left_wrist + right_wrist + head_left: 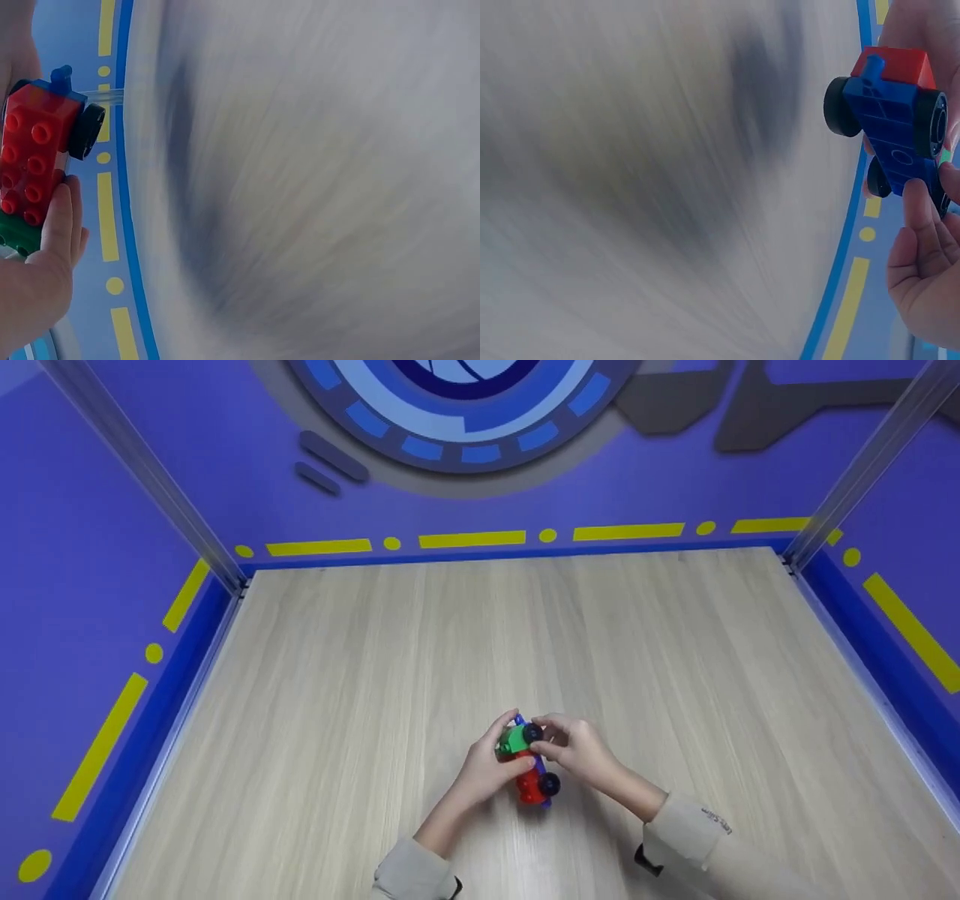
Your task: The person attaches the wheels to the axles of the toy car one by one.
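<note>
A toy car built of blocks is held up in both hands over the wooden table. Its blue wheeled base (885, 101) carries a red studded brick (34, 139) and a green brick (516, 740). Black wheels (550, 784) stand out at the sides, and a small blue hitch (61, 77) projects from one end. My left hand (484, 769) grips the car around the bricks, thumb across the red one. My right hand (585, 750) holds the green-brick end by a wheel, with a finger against the underside of the base in the right wrist view.
The light wooden tabletop (375, 675) spreads around the hands. Blue-purple panels (480, 517) with yellow dashes wall it in at the back and both sides, with clear corner posts (142, 472) between them.
</note>
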Available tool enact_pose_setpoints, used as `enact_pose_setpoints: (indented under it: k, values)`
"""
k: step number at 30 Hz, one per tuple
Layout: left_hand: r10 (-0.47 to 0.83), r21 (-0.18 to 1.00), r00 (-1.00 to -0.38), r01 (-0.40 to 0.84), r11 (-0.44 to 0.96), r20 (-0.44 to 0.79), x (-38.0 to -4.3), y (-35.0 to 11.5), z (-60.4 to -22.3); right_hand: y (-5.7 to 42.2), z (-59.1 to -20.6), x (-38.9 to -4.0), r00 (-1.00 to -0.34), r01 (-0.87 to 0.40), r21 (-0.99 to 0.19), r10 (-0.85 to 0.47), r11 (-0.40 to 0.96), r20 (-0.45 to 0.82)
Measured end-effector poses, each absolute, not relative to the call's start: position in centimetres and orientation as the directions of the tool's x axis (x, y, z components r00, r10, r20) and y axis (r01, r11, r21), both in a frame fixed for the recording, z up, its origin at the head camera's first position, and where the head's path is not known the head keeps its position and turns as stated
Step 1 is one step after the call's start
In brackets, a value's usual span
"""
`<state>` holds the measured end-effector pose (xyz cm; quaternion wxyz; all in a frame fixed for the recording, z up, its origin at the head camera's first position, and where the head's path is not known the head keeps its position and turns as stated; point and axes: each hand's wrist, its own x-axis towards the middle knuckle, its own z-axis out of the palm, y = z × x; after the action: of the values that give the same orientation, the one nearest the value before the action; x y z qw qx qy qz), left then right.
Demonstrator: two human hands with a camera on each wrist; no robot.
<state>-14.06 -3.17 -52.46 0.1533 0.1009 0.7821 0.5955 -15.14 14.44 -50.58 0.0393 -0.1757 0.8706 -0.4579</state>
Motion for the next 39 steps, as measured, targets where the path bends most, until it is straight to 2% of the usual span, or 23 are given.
enact_pose_setpoints:
  k: [8, 12, 19, 23, 27, 32, 39]
  values:
    - [0.399, 0.989, -0.907, -0.095, 0.117, -0.134, -14.2, -3.4, -52.5, 15.0, -50.6, -15.2, -0.937, -0.233, -0.839, -0.345, 0.491, 0.058]
    - [0.390, 0.986, -0.907, -0.132, 0.099, -0.160, -14.4, -3.3, -52.5, 15.2, -50.5, -15.0, -0.932, -0.238, -0.839, -0.359, 0.489, 0.055]
    - [0.264, 0.980, -0.945, -0.172, 0.102, -0.193, -14.3, -3.1, -50.9, 15.4, -50.6, -14.0, -0.922, -0.358, -0.785, -0.322, 0.505, 0.214]
    - [0.179, 0.975, -0.961, -0.192, 0.108, -0.209, -13.9, -3.0, -49.2, 15.5, -51.0, -13.5, -0.881, -0.455, -0.732, -0.375, 0.507, 0.289]
    - [0.103, 0.971, -0.969, -0.212, 0.107, -0.223, -13.7, -2.8, -48.5, 15.5, -51.5, -13.2, -0.858, -0.497, -0.716, -0.400, 0.491, 0.321]
    - [0.055, 0.966, -0.969, -0.235, 0.110, -0.242, -13.9, -2.7, -49.1, 15.5, -52.2, -12.8, -0.847, -0.521, -0.678, -0.414, 0.518, 0.334]
    - [0.026, 0.961, -0.966, -0.255, 0.106, -0.259, -14.9, -2.3, -51.8, 15.1, -52.9, -12.4, -0.842, -0.538, -0.609, -0.395, 0.583, 0.367]
